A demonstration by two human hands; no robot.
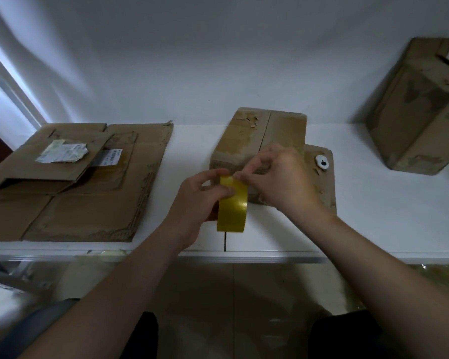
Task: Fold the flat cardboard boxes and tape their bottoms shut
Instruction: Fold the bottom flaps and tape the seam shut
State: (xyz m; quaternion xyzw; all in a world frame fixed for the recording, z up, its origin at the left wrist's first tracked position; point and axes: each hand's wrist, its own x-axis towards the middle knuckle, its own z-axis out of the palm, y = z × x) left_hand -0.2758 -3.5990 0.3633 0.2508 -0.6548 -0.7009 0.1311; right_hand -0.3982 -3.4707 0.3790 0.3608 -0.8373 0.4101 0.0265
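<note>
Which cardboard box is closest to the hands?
The folded box in the middle, behind the left hand and right hand holding the tape roll; flat cardboard lies left, another box far right.

Quick tally: two made-up boxes, the middle box and the tilted box off to the right. The flat cardboard on the left is a pile: one big sheet, one smaller flattened box on top, maybe a third layer between, can't tell. One more flat piece under the middle box. One yellow tape roll. One white round gadget. Two labels: crumpled label, barcode label. Two hands, left hand and right hand. One bench.
</note>
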